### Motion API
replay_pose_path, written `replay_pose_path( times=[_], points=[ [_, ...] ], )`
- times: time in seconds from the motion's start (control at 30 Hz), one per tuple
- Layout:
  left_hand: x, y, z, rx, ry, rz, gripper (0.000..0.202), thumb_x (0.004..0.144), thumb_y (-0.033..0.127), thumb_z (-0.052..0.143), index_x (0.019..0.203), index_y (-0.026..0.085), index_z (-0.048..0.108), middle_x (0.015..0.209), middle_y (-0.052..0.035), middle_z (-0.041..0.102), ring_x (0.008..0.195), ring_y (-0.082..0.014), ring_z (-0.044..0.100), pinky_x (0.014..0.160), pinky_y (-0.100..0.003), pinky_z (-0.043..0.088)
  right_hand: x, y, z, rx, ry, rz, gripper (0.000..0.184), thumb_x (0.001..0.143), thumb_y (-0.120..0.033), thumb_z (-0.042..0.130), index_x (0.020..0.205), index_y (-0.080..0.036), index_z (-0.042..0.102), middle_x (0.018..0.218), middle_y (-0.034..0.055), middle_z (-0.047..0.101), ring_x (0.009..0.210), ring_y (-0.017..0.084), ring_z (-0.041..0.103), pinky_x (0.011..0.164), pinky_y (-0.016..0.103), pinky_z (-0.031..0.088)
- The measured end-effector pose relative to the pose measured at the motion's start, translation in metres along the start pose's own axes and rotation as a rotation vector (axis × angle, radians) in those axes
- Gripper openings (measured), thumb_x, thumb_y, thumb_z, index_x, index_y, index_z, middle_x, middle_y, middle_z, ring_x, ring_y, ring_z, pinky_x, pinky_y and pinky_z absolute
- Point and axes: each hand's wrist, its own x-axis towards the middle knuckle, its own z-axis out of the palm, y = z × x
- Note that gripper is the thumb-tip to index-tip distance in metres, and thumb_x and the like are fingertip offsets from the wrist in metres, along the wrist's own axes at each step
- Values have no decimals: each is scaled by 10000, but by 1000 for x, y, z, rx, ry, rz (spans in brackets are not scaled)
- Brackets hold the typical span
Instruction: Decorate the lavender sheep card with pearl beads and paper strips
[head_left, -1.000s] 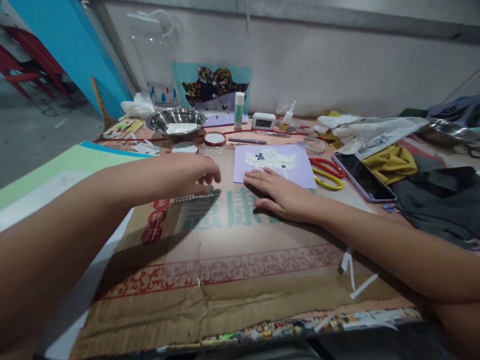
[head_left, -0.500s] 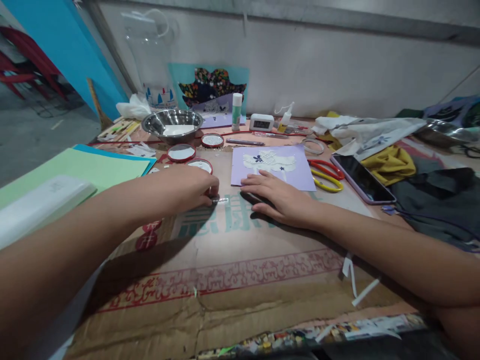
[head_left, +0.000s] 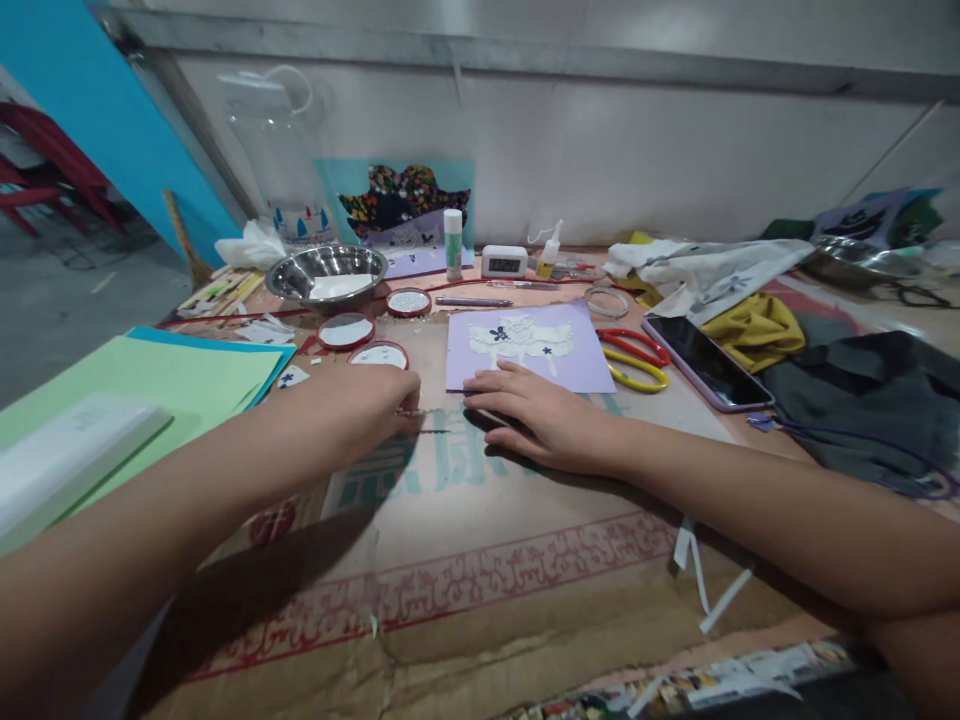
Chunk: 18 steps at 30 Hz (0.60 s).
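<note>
My left hand (head_left: 375, 400) is closed on what look like thin metal tweezers; two slim prongs (head_left: 436, 431) stick out to the right of the fingertips, just above the cardboard. Most of the tool is hidden by the hand. Flat and with fingers apart, my right hand (head_left: 544, 415) rests at the lower edge of a purple card (head_left: 592, 365). On that card is a white fabric shape (head_left: 521, 340) with small white beads and dark blue flowers. Beyond my left hand are red-rimmed lids of white beads (head_left: 380, 354), partly covered by it.
Behind stand a steel bowl (head_left: 326, 278), a glue stick (head_left: 453, 245), a small clock (head_left: 504, 262) and a glue bottle (head_left: 549, 252). To the right lie scissors (head_left: 637, 372), a phone (head_left: 705, 362) and cloth (head_left: 862, 400). Green paper (head_left: 217, 375) and a white case (head_left: 82, 450) are left.
The view has tilted up slightly. Two separate prongs now show at my left fingertips, where one thin line showed before. My right hand stays at the card's edge.
</note>
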Motion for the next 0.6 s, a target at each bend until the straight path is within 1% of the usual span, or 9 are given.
replay_pose_path(
  times=[0.07, 0.17, 0.23, 0.27, 0.33, 0.4, 0.47, 0.5, 0.6],
  points=[
    [0, 6, -4, -61, 30, 9, 160, 866, 350, 589, 914, 261, 714, 862, -49, 732, 757, -250, 665, 585, -316, 353, 0, -4, -1, 40, 48, 2, 356, 992, -334, 547, 1306, -169, 569, 1348, 162, 625, 1268, 247, 570, 1134, 534, 377],
    [-1, 18, -3, -156, 80, 101, 149, 882, 295, 580, 916, 293, 725, 900, -17, 749, 826, -235, 681, 631, -306, 391, -1, -11, -3, 103, 126, 71, 309, 954, -307, 608, 1226, -161, 599, 1153, 128, 707, 1074, 231, 646, 964, 436, 503],
    [-1, 24, 0, -219, 136, 138, 152, 887, 299, 597, 958, 293, 731, 923, -16, 758, 859, -230, 686, 668, -305, 425, -1, -16, -3, 118, 146, 99, 200, 944, -250, 602, 1120, -163, 636, 1010, 96, 722, 938, 211, 650, 847, 372, 518],
    [-1, 26, 2, -256, 172, 148, 165, 889, 315, 609, 997, 289, 731, 946, -20, 762, 871, -227, 687, 690, -306, 443, -1, -17, -3, 120, 144, 94, 152, 942, -210, 582, 1073, -166, 646, 956, 81, 719, 887, 202, 641, 815, 354, 509],
    [1, 27, 5, -344, 261, 152, 224, 899, 359, 611, 1076, 275, 719, 989, -33, 765, 871, -216, 685, 726, -308, 475, -1, -18, -3, 120, 139, 79, 145, 929, -135, 544, 1023, -166, 649, 909, 67, 712, 842, 191, 621, 793, 333, 489],
    [4, 24, 7, -447, 350, 123, 292, 909, 409, 590, 1129, 253, 703, 995, -48, 765, 844, -209, 682, 728, -310, 502, -1, -17, -2, 127, 133, 86, 153, 913, -108, 545, 1018, -163, 641, 911, 65, 712, 842, 187, 612, 803, 324, 477],
    [9, 20, 10, -520, 415, 87, 327, 924, 426, 553, 1147, 234, 695, 1009, -66, 765, 855, -218, 687, 739, -322, 525, -1, -17, -2, 128, 118, 111, 127, 936, -147, 554, 1034, -166, 634, 934, 66, 716, 865, 188, 611, 825, 325, 471],
    [11, 18, 13, -536, 429, 78, 325, 936, 411, 527, 1143, 226, 696, 1029, -76, 765, 879, -225, 691, 758, -332, 534, -1, -18, -3, 123, 113, 119, 119, 958, -184, 549, 1042, -167, 633, 942, 68, 718, 878, 189, 610, 836, 327, 469],
    [19, 14, 23, -492, 432, 102, 313, 963, 324, 460, 1110, 208, 710, 1072, -93, 761, 940, -236, 691, 829, -368, 540, 2, -19, -15, 80, 152, 116, 172, 995, -274, 531, 1054, -159, 644, 965, 76, 716, 907, 189, 611, 858, 331, 464]
  ],
)
